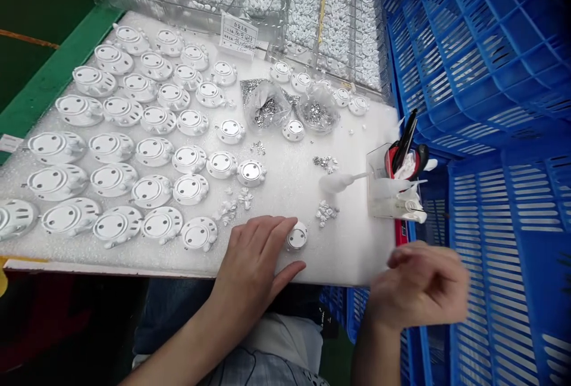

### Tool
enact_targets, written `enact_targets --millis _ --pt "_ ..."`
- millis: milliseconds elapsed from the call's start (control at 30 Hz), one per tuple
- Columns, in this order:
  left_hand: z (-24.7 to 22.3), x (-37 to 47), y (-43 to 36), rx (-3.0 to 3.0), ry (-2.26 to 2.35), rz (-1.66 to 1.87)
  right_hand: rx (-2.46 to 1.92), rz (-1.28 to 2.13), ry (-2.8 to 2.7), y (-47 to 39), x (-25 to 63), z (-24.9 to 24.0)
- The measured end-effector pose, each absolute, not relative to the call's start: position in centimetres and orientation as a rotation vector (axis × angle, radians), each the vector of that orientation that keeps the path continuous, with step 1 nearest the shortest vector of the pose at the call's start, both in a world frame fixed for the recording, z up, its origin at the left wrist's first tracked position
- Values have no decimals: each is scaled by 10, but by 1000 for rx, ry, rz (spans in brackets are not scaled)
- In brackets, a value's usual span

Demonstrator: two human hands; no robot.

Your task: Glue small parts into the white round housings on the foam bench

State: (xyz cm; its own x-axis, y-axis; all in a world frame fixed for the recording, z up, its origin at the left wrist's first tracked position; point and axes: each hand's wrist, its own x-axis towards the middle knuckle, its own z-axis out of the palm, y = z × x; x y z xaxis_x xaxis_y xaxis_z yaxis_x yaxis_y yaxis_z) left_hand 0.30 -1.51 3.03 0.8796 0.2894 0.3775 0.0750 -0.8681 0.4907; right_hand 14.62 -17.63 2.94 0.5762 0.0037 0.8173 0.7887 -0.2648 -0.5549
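Note:
My left hand [259, 255] lies low over the white foam sheet, fingers stretched forward and thumb apart. Its index fingertip is at the upper left edge of a small round white part [297, 236] with dark holes; whether they touch I cannot tell. My right hand [422, 285] is curled closed and blurred, off the sheet's right front edge; anything inside it is hidden. Close to the round part sits a pile of small white pieces [327, 212]. A translucent white squeeze bottle [336, 182] with a thin nozzle lies behind that pile.
Rows of similar white parts [154, 153] cover the left of the foam sheet [285, 190]. Bags of small metal pieces [319, 109] lie behind. A divided clear tray [279, 35] stands at the back. A clear tool box [377, 195] and blue crates [491, 219] flank the right.

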Motion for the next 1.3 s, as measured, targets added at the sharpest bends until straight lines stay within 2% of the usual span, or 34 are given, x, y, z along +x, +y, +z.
enact_targets --millis 167,300,467,700,833,900,1000,1133,1300 --pt "26 9 -13 2559 272 621 -2008 -316 -992 -175 119 29" --pt "24 1 -7 2321 247 554 -2085 -190 -1023 -175 120 39" --pt "25 -12 -2 1933 138 440 -1968 -28 -1167 -166 118 42" --pt "30 -4 -2 1770 59 447 -1900 -134 -1030 -146 109 42" --pt "33 5 3 1741 106 611 -1868 21 -1132 -153 118 52" --pt "34 9 5 1731 174 650 -1880 50 -995 -159 130 54" --pt "33 14 7 1748 191 576 -2003 -151 -691 -159 151 52" --pt "32 15 8 1791 174 480 -2249 -299 -750 -140 165 52" --pt "30 13 10 1775 195 475 -2097 -427 -699 -131 150 65"
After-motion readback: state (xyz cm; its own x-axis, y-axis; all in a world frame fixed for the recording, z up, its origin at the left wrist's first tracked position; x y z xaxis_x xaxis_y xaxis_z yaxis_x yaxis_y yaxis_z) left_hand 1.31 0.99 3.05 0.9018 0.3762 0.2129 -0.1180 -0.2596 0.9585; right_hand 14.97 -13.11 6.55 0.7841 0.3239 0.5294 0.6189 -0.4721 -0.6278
